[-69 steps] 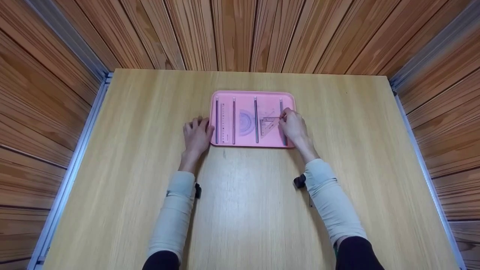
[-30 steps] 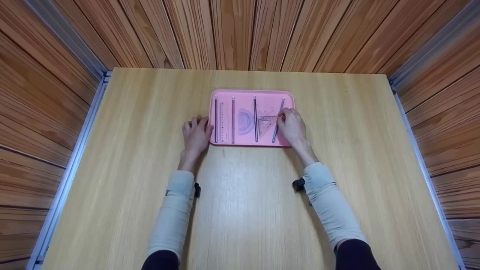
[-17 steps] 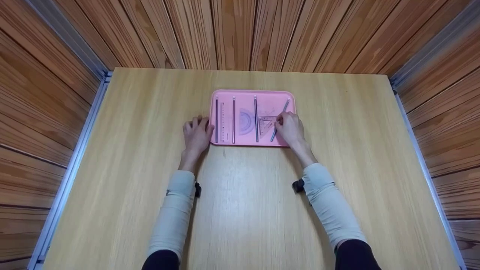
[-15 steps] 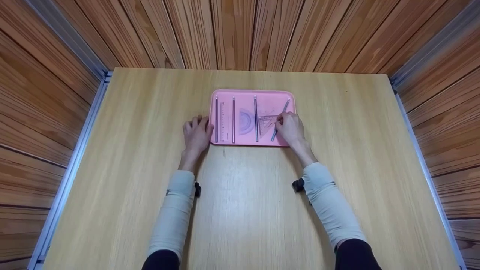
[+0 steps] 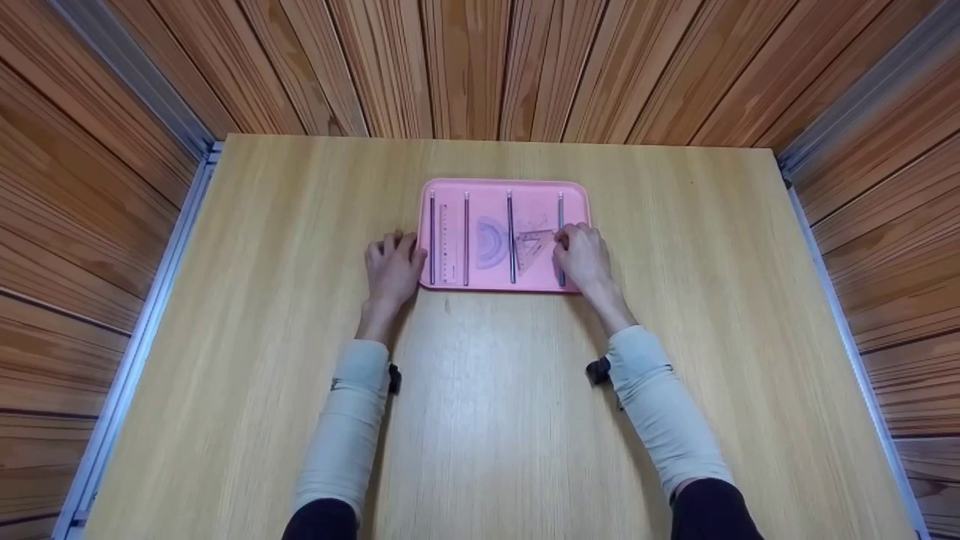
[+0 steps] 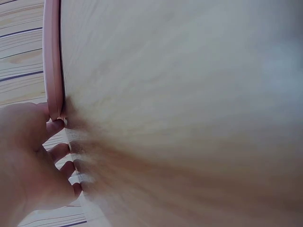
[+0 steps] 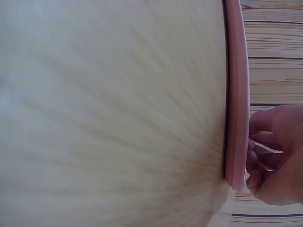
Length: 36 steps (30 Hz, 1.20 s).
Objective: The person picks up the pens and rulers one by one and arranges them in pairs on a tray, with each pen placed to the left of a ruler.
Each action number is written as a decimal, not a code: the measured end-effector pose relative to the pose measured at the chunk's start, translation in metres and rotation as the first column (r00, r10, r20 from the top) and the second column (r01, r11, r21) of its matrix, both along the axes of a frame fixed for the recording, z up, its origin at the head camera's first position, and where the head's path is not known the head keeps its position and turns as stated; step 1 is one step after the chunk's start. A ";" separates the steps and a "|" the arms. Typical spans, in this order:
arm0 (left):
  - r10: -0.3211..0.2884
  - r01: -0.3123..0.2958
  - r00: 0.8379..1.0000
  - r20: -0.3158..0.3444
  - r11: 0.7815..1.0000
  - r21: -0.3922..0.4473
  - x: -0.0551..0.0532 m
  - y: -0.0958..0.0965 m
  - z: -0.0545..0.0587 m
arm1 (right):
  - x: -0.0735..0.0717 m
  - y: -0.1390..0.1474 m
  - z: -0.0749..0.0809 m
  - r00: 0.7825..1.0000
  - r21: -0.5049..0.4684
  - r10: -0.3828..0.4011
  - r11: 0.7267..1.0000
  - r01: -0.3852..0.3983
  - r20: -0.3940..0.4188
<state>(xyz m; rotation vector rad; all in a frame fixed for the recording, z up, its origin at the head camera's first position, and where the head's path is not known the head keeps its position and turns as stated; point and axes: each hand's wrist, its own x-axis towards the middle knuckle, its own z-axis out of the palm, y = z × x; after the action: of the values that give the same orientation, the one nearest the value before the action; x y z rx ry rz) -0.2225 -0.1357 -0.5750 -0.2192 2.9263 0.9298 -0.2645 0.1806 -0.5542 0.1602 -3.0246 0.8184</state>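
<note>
A pink tray on the table holds pencils and clear drawing tools. My right hand pinches the rightmost pencil, which stands nearly parallel to the tray's short sides; the fingers hide its middle. Just left of these fingertips lies a clear set square. At the opposite end, my left hand holds the tray's left rim, thumb at the edge, other fingers spread and bent down to the table. In the left wrist view, thumb and forefinger of the left hand meet the tray's corner.
Left to right across the tray lie a pencil, a clear ruler, another pencil, a protractor and a third pencil. Wood-panelled walls border the table at the back and sides.
My right hand has turned the rightmost pencil: upright at first, it slanted with its lower end leftward, and now it is straight again, slightly left of its earlier place. My left hand stays put.
</note>
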 end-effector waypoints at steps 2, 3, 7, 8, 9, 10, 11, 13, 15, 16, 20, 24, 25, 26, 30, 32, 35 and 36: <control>-0.002 0.002 1.000 -0.006 1.000 -0.003 0.000 0.000 0.000 | 0.000 0.000 -0.001 1.000 -0.005 -0.001 1.000 0.001 -0.008; -0.003 0.003 1.000 -0.009 1.000 -0.004 0.000 0.000 0.000 | 0.000 0.000 -0.001 1.000 -0.007 -0.003 1.000 0.002 -0.013; -0.008 0.008 1.000 -0.015 1.000 -0.014 0.000 0.000 0.000 | 0.001 0.001 -0.002 1.000 -0.014 -0.012 1.000 0.011 -0.028; -0.009 0.009 1.000 -0.013 1.000 -0.015 0.000 0.000 0.000 | 0.002 0.001 -0.002 0.999 -0.015 -0.013 1.000 0.012 -0.033; -0.013 0.012 1.000 -0.012 1.000 -0.017 0.000 0.000 0.000 | 0.002 0.002 -0.001 0.999 -0.017 -0.013 1.000 0.013 -0.038; -0.015 0.014 1.000 -0.009 1.000 -0.019 0.000 0.000 -0.001 | 0.003 0.002 -0.001 0.999 -0.018 -0.014 1.000 0.013 -0.042; -0.014 0.014 1.000 -0.007 1.000 -0.020 0.000 0.001 -0.001 | 0.004 0.002 0.000 0.999 -0.021 -0.013 1.000 0.012 -0.046; -0.010 0.010 1.000 0.001 1.000 -0.019 0.000 0.001 -0.001 | 0.006 0.003 0.000 0.998 -0.020 -0.009 1.000 0.008 -0.060; -0.006 0.006 1.000 0.007 1.000 -0.018 0.000 0.001 -0.001 | 0.007 0.004 0.000 0.998 -0.024 -0.006 1.000 0.005 -0.070; -0.001 0.001 1.000 0.012 1.000 -0.015 0.000 0.001 -0.001 | 0.008 0.004 0.000 0.997 -0.024 -0.005 1.000 0.003 -0.076; 0.005 -0.005 1.000 0.023 1.000 -0.008 0.001 0.002 -0.002 | 0.011 0.006 -0.002 0.994 -0.008 -0.005 1.000 0.004 -0.108; 0.003 -0.003 1.000 0.021 1.000 -0.013 0.000 0.002 -0.002 | 0.016 0.010 0.000 0.991 0.006 -0.004 1.000 0.005 -0.132; 0.003 -0.003 1.000 0.020 1.000 -0.014 0.000 0.002 -0.002 | 0.018 0.011 0.001 0.991 0.005 -0.004 1.000 0.005 -0.132; 0.001 -0.001 1.000 0.019 1.000 -0.015 0.000 0.002 -0.002 | 0.019 0.012 0.002 0.992 0.000 -0.004 1.000 0.004 -0.125; 0.001 -0.001 1.000 0.022 1.000 -0.012 0.001 0.002 -0.002 | 0.026 0.016 0.009 0.996 -0.022 -0.007 1.000 0.005 -0.091; 0.004 -0.003 1.000 0.020 1.000 -0.011 0.001 0.002 -0.002 | 0.030 0.018 0.013 0.998 -0.031 -0.008 1.000 0.006 -0.068; 0.006 -0.006 1.000 0.013 1.000 -0.011 0.000 0.001 -0.002 | 0.034 0.020 0.018 0.999 -0.031 -0.011 0.999 0.010 -0.038; 0.008 -0.008 1.000 0.012 1.000 -0.010 0.000 0.001 -0.002 | 0.036 0.021 0.019 1.000 -0.030 -0.010 1.000 0.009 -0.027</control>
<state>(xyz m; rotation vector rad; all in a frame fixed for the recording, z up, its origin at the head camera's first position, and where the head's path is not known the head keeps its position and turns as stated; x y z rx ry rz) -0.2226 -0.1346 -0.5768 -0.2363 2.9222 0.9125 -0.2285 0.2016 -0.5355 0.1550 -2.9837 0.8528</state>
